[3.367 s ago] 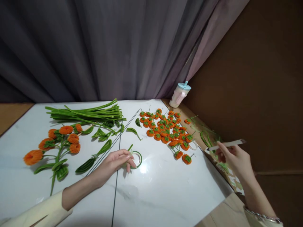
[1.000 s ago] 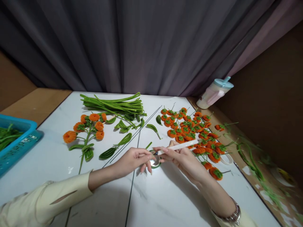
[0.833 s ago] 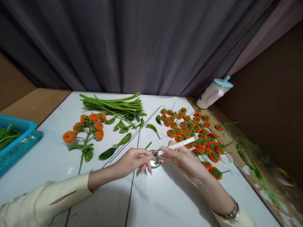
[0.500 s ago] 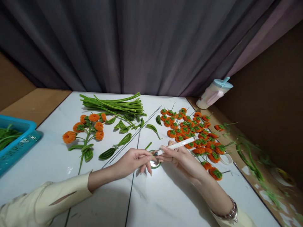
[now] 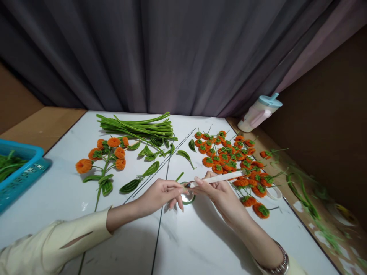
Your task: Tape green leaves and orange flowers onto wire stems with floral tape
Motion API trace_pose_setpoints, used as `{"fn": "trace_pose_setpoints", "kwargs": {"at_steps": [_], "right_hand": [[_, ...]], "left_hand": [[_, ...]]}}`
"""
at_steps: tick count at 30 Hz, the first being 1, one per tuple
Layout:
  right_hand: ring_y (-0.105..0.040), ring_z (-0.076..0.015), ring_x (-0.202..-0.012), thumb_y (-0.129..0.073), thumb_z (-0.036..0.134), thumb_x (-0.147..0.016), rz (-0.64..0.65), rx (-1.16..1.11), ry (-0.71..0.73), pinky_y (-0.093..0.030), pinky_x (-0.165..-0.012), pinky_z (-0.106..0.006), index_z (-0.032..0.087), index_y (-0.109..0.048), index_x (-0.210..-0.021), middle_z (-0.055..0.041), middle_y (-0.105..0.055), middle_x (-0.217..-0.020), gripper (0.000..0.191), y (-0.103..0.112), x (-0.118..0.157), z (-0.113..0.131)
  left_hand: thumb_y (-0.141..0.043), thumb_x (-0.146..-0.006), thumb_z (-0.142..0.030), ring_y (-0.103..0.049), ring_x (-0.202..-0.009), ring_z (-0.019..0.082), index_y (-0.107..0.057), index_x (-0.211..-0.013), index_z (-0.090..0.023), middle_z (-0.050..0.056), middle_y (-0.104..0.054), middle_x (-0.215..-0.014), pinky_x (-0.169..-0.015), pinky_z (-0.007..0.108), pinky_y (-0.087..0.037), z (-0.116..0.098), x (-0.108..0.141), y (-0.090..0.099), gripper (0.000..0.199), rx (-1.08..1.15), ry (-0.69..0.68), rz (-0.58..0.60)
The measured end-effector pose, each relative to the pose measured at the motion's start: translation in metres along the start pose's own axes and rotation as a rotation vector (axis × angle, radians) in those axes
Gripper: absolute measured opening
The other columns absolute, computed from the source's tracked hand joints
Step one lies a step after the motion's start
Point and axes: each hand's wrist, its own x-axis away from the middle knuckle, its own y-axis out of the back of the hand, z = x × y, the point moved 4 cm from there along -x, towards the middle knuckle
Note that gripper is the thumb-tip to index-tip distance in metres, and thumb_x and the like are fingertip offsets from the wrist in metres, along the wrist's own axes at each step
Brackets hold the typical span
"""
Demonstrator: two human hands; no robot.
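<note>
A slim white tool [image 5: 220, 177] with a dark tip is held in my right hand [image 5: 220, 193], its tip pointing left at my left fingertips. My left hand [image 5: 160, 194] pinches something small whose form I cannot make out; a short green piece [image 5: 180, 177] shows just behind the fingers. Below the meeting fingertips lies a round roll with a green rim [image 5: 189, 201], partly covered by them. Left of my hands are loose green leaves [image 5: 150, 169] and a branch with orange flowers [image 5: 107, 164]. Many orange pieces with green tops [image 5: 223, 156] lie beyond my right hand.
A bundle of green stems [image 5: 137, 126] lies at the back of the white table [image 5: 183, 244]. A blue basket [image 5: 31, 168] holds green pieces at the left. A lidded cup [image 5: 258, 114] stands at the back right, and a white ring [image 5: 274, 192] lies nearer.
The white tool has tilted flatter and its rear end has moved right and slightly down. My right hand has shifted slightly with it; my left hand has barely moved.
</note>
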Motion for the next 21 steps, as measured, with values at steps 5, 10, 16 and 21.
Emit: {"fn": "trace_pose_setpoints", "kwargs": {"at_steps": [5,10,16,21], "right_hand": [[-0.045,-0.0139,-0.067,-0.066,0.045,-0.079,-0.031,0.145,0.024,-0.038,-0.064,-0.028,0.017,-0.057,-0.063,0.0025,-0.043,-0.066,0.034,0.002,0.0,-0.002],[-0.045,-0.0143,-0.065,-0.061,0.047,-0.082,-0.047,0.231,0.081,-0.036,-0.059,-0.027,0.019,-0.055,-0.067,0.0019,-0.046,-0.065,0.033,0.001,0.004,-0.003],[-0.045,-0.0133,-0.056,-0.047,0.032,-0.092,-0.037,0.552,0.375,-0.034,-0.052,-0.025,0.022,-0.042,-0.066,0.0025,-0.05,-0.061,0.028,-0.014,0.02,-0.001],[-0.054,-0.0135,-0.062,-0.035,0.003,-0.085,0.019,0.82,0.748,-0.038,-0.061,-0.027,0.022,-0.04,-0.08,-0.0015,-0.063,-0.079,0.021,-0.03,0.032,-0.004]], "left_hand": [[-0.056,-0.085,-0.04,-0.043,-0.041,0.007,-0.066,-0.085,-0.01,0.006,-0.07,-0.063,-0.043,0.018,-0.035,-0.001,0.001,0.0,0.031,0.006,-0.013,0.003],[-0.056,-0.085,-0.042,-0.044,-0.043,0.007,-0.066,-0.084,-0.01,0.006,-0.069,-0.062,-0.043,0.018,-0.035,0.001,0.0,0.0,0.034,0.013,-0.011,-0.001],[-0.053,-0.086,-0.037,-0.043,-0.042,0.007,-0.066,-0.076,-0.01,0.005,-0.067,-0.059,-0.044,0.019,-0.035,0.004,0.001,0.002,0.032,-0.034,-0.008,-0.021],[-0.054,-0.083,-0.036,-0.045,-0.042,0.007,-0.066,-0.075,-0.011,0.003,-0.065,-0.058,-0.043,0.018,-0.035,0.005,0.0,0.004,0.029,-0.026,-0.011,-0.045]]}}
